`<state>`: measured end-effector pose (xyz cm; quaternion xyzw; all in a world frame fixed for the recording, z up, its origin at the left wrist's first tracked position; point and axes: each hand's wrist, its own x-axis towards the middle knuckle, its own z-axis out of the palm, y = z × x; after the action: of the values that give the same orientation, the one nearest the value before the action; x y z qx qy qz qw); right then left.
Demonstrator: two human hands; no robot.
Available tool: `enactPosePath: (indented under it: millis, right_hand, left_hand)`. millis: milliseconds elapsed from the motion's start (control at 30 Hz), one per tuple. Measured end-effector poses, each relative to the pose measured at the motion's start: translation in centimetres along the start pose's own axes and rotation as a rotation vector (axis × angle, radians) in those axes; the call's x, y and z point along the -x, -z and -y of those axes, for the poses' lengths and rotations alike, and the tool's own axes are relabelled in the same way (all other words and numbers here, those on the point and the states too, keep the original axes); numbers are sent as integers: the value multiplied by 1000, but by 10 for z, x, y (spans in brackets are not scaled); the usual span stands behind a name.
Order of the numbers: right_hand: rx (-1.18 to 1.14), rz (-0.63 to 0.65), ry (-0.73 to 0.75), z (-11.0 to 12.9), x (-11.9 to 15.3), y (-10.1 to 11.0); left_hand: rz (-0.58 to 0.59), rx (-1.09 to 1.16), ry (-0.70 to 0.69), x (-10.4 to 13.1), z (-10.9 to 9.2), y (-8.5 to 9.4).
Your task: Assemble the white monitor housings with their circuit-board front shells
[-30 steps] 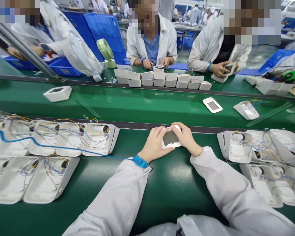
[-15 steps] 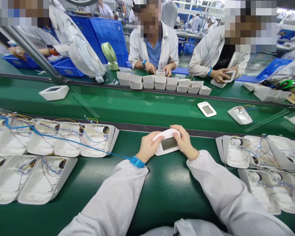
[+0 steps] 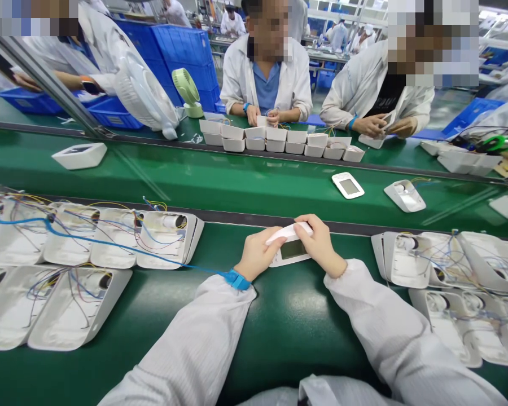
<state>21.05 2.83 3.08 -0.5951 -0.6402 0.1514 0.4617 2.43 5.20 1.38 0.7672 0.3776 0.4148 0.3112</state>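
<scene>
Both of my hands grip a white plastic device housing (image 3: 294,261) with a grey rectangular display (image 3: 293,248), held tilted over the green bench. My left hand (image 3: 259,255) wraps its left end, thumb across the front; a blue wrist strap (image 3: 237,279) with a blue cord circles that wrist. My right hand (image 3: 320,243) clasps the right end, its thumb pressed on the upper front edge. Fingers behind the housing are hidden. Left of my hands lie rows of open white housings (image 3: 163,239) with coloured wires inside; similar open housings (image 3: 406,259) lie to the right.
Beyond a dark rail runs a green conveyor belt (image 3: 220,183) carrying a white display cover (image 3: 347,185), an open wired shell (image 3: 405,195) and a closed housing (image 3: 79,155). Across it, co-workers in white coats handle parts behind a row of white shells (image 3: 275,141). A green fan (image 3: 187,90) stands there.
Pieces on the belt have shifted left. My hands keep their hold on the device housing, the right thumb slightly moved. Co-workers' hands across the belt have changed position.
</scene>
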Motion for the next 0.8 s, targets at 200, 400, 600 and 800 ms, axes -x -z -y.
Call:
enactPosePath:
  millis: [200, 400, 600, 800]
  right_hand:
    - [-8, -41, 73, -5, 5, -3]
    - [-10, 7, 130, -8, 3, 0]
    - [17, 54, 148, -9, -3, 6]
    - [28, 56, 153, -8, -4, 9]
  left_hand:
    - [-57, -88, -148, 2, 3, -1]
    - [-87, -215, -267, 7, 2, -3]
    - [-74, -232, -222, 9, -2, -8]
    - [-52, -232, -214, 10, -4, -10]
